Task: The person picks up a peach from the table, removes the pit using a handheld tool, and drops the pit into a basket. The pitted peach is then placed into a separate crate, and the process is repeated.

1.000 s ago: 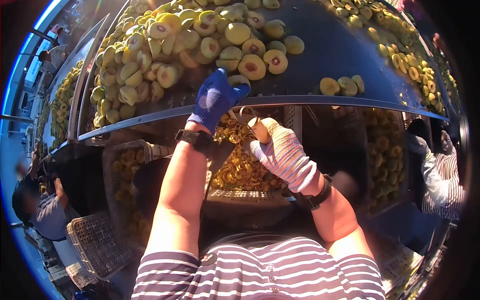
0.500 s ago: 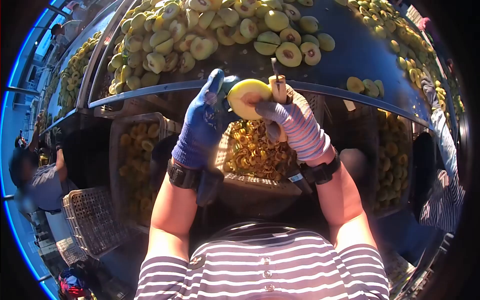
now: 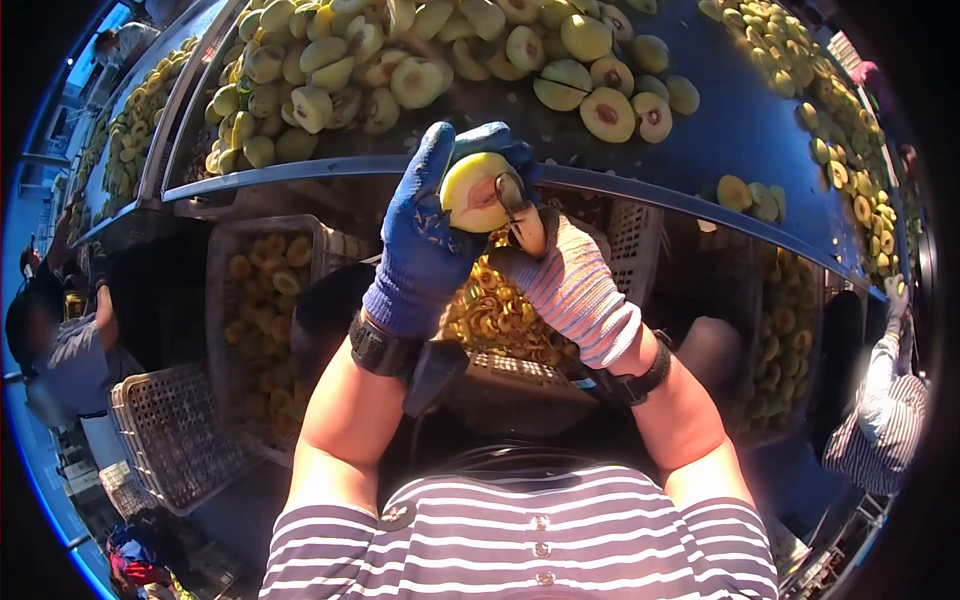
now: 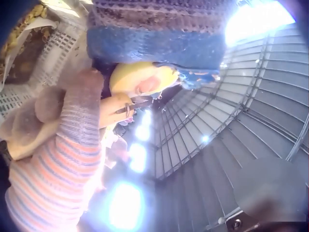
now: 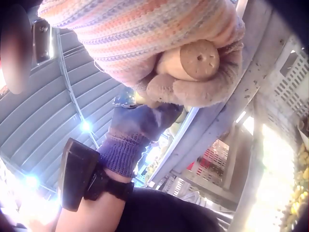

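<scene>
My left hand, in a blue glove, holds a peach half with its cut face turned toward my right hand. Reddish flesh shows round the pit area. My right hand, in a striped knit glove, grips the wooden handle of a pitting knife. Its curved metal blade is right at the middle of the cut face. In the right wrist view, the fingers wrap round the handle; the blade is hidden there.
Beyond a metal rail lies a heap of peach halves on a blue work surface. Below my hands stands a crate of scraps. Crates of peach halves flank my knees. Other people work at both sides.
My left hand has come back from the heap with a peach half, and both hands have met over the scrap crate. The knife's blade has moved onto the cut face.
</scene>
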